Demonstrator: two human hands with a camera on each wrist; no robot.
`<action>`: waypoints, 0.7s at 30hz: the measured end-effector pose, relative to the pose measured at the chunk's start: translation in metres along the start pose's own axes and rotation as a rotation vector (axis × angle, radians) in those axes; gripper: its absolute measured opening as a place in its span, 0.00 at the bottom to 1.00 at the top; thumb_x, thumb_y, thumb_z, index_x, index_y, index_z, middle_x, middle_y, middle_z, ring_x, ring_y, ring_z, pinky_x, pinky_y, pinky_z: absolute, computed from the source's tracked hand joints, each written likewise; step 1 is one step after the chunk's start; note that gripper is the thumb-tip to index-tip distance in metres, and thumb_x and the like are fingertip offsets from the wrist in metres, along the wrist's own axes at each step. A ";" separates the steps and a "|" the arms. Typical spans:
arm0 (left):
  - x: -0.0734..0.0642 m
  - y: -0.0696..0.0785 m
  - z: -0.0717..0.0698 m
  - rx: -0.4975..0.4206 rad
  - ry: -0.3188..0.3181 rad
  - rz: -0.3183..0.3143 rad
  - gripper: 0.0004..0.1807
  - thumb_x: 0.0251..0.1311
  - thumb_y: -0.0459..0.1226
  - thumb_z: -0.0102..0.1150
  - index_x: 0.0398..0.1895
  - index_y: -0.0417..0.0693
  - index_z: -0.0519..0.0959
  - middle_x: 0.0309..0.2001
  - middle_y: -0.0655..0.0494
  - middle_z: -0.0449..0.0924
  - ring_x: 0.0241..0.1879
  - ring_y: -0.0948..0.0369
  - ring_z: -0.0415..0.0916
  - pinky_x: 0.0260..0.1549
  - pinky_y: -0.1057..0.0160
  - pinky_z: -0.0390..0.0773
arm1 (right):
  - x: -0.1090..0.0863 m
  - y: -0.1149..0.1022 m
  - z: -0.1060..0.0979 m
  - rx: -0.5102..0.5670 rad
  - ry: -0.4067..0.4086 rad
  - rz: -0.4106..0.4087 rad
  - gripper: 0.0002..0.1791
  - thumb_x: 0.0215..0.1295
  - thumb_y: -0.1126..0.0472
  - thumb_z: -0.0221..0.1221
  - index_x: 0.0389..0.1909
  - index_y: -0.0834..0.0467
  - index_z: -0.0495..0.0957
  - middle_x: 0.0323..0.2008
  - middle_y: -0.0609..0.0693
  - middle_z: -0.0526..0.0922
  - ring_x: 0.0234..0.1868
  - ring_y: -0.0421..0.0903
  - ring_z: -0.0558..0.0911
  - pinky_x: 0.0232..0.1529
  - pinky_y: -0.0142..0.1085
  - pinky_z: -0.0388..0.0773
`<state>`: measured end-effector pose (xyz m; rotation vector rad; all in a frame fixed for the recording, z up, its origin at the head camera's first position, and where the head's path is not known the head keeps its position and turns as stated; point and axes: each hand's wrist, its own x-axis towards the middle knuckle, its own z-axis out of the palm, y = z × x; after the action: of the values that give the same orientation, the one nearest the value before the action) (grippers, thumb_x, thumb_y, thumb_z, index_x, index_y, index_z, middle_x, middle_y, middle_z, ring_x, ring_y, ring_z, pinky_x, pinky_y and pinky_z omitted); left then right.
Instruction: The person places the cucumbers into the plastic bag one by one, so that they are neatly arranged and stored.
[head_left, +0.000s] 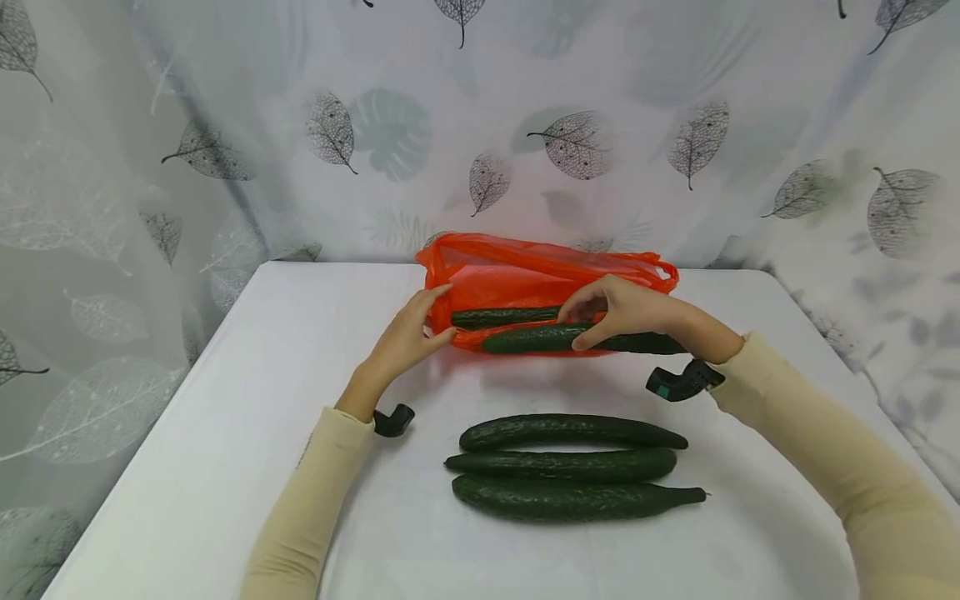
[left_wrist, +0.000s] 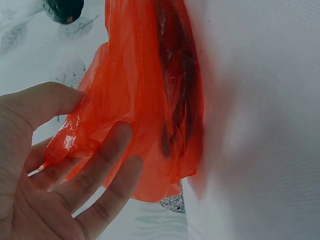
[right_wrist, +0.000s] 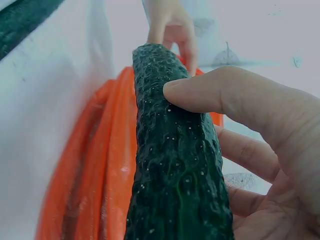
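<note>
An orange plastic bag (head_left: 525,271) (left_wrist: 145,90) (right_wrist: 100,165) lies at the back middle of the white table (head_left: 262,400). My left hand (head_left: 416,329) (left_wrist: 65,165) holds the bag's left edge between thumb and fingers. My right hand (head_left: 607,312) (right_wrist: 250,150) grips a dark green cucumber (head_left: 540,339) (right_wrist: 175,165) at the bag's mouth, thumb across its top. Its left end points toward the left hand. A second cucumber (head_left: 502,317) lies inside the bag, just behind it.
Three more cucumbers (head_left: 570,432) (head_left: 562,464) (head_left: 570,498) lie side by side on the table in front of the bag, between my forearms. A leaf-patterned curtain (head_left: 600,125) hangs behind and round the table. The table edges fall off left and right.
</note>
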<state>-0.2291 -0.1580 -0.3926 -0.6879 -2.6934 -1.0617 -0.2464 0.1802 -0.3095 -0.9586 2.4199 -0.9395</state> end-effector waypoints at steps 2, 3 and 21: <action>-0.001 -0.001 0.001 -0.002 -0.004 0.001 0.37 0.61 0.38 0.64 0.72 0.42 0.61 0.62 0.43 0.68 0.49 0.51 0.70 0.48 0.51 0.77 | 0.002 -0.001 -0.003 -0.003 0.009 0.009 0.20 0.53 0.60 0.72 0.47 0.60 0.83 0.43 0.52 0.84 0.44 0.48 0.79 0.49 0.39 0.78; -0.001 -0.002 0.001 -0.005 -0.005 0.003 0.37 0.61 0.38 0.64 0.72 0.42 0.61 0.62 0.43 0.69 0.49 0.51 0.70 0.48 0.51 0.77 | 0.003 -0.001 -0.004 -0.004 0.012 0.012 0.20 0.53 0.60 0.72 0.47 0.61 0.83 0.44 0.52 0.84 0.45 0.47 0.79 0.49 0.38 0.78; 0.000 -0.001 0.000 -0.019 0.004 0.024 0.37 0.61 0.38 0.64 0.71 0.42 0.62 0.61 0.43 0.69 0.46 0.51 0.71 0.40 0.52 0.80 | 0.029 -0.002 -0.023 -0.025 0.087 0.077 0.21 0.52 0.63 0.72 0.48 0.62 0.83 0.47 0.55 0.82 0.50 0.52 0.77 0.53 0.45 0.75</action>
<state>-0.2299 -0.1585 -0.3935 -0.7183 -2.6679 -1.0828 -0.2779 0.1684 -0.2944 -0.8429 2.5274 -0.9438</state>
